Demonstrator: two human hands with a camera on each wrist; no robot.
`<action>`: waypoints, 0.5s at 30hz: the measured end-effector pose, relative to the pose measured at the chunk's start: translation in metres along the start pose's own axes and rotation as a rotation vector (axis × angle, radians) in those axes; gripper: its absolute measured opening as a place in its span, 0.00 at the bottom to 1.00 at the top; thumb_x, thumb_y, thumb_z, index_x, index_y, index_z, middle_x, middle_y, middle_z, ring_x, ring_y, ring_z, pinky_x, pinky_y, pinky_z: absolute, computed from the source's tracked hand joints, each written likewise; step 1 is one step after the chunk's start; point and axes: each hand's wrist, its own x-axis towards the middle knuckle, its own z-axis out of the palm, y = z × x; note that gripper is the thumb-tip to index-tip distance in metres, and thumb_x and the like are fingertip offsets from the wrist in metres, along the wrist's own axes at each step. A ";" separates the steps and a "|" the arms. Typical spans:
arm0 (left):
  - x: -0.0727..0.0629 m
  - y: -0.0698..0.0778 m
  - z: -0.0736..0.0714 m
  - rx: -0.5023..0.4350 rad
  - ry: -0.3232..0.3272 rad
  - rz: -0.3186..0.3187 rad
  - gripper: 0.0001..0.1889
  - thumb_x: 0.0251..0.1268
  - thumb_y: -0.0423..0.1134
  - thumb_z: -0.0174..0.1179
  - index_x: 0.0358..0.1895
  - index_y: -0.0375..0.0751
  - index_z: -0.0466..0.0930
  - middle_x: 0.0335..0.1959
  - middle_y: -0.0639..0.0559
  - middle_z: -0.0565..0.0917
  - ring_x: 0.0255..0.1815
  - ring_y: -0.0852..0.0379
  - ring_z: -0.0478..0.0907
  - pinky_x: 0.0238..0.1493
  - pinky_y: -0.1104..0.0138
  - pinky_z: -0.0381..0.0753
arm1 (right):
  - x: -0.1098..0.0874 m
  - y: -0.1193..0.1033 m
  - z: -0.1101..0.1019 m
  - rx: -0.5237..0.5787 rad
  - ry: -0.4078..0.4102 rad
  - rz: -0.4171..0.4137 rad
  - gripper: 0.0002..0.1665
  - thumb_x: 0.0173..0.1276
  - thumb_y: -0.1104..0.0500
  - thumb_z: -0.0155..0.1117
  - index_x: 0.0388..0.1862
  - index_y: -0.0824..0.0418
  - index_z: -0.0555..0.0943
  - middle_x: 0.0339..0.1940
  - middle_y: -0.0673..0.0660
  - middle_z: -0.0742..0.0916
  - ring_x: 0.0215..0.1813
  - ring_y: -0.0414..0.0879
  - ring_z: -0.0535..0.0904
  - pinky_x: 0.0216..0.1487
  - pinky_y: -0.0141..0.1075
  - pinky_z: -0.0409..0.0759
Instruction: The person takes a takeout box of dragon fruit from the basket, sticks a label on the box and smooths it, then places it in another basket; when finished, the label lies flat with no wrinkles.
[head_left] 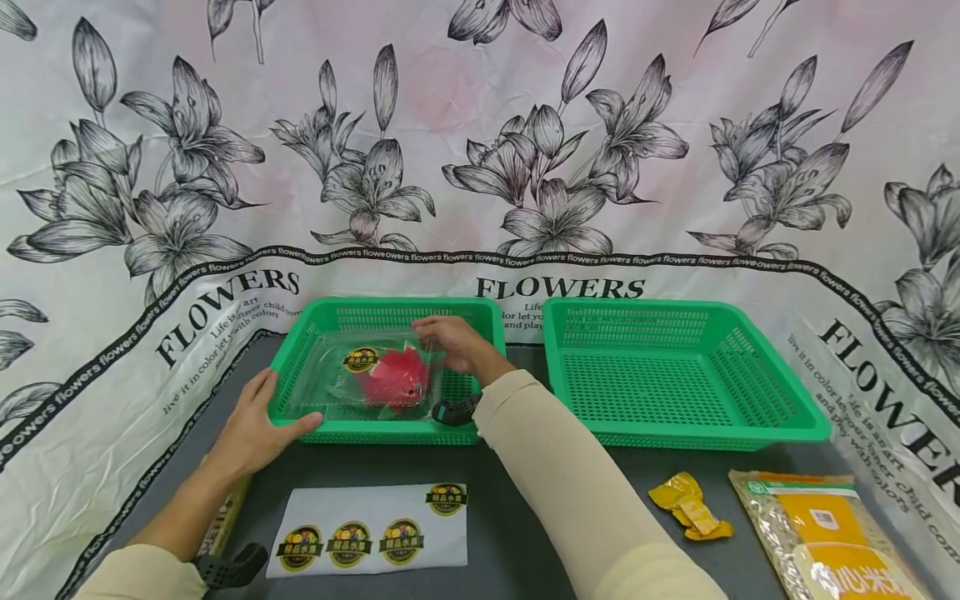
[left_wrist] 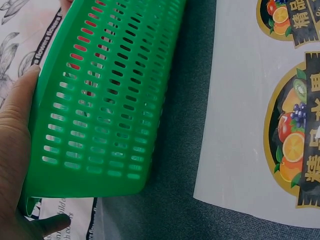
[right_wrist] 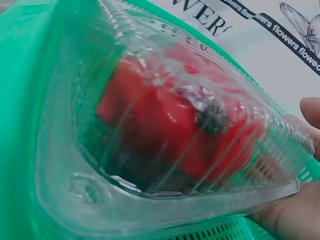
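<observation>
A clear plastic fruit box [head_left: 315,367] with a round black-and-gold label [head_left: 361,360] lies tilted within the left green basket [head_left: 405,430]. Through its lid shows a red dragon fruit [right_wrist: 165,120]. My right hand [head_left: 459,343] grips the box at its right end, thumb and fingers on the edge. My left hand [head_left: 251,425] rests at the basket's front left corner. Its thumb [left_wrist: 22,95] lies straight along the front rim, and its other fingers lie against the left side.
A white sheet [head_left: 360,521] with several round labels lies in front of the left basket. To the right stand a second green basket [head_left: 645,392], a small yellow packet [head_left: 690,505] and a bag of grain [head_left: 825,533]. Another package [head_left: 225,521] lies partly hidden beneath my left forearm.
</observation>
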 end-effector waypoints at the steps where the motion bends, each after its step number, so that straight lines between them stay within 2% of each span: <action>1: 0.000 0.000 0.000 -0.001 0.000 0.001 0.59 0.59 0.63 0.62 0.75 0.26 0.36 0.74 0.29 0.41 0.70 0.24 0.43 0.59 0.32 0.52 | 0.000 0.000 0.000 -0.002 -0.005 0.001 0.21 0.74 0.59 0.55 0.64 0.61 0.75 0.67 0.56 0.73 0.70 0.56 0.63 0.63 0.61 0.61; 8: -0.002 0.001 0.000 0.002 -0.008 -0.010 0.59 0.59 0.63 0.61 0.75 0.26 0.36 0.74 0.29 0.40 0.70 0.24 0.43 0.59 0.31 0.52 | -0.002 0.002 0.002 -0.073 -0.029 -0.003 0.24 0.72 0.56 0.60 0.65 0.59 0.75 0.66 0.55 0.73 0.72 0.59 0.59 0.63 0.59 0.64; 15: 0.000 0.001 0.000 0.004 -0.007 0.001 0.58 0.59 0.63 0.61 0.75 0.26 0.36 0.74 0.29 0.40 0.70 0.24 0.42 0.59 0.31 0.51 | -0.007 0.000 0.001 -0.123 -0.041 -0.005 0.27 0.72 0.54 0.59 0.67 0.60 0.72 0.70 0.56 0.69 0.75 0.57 0.51 0.65 0.57 0.61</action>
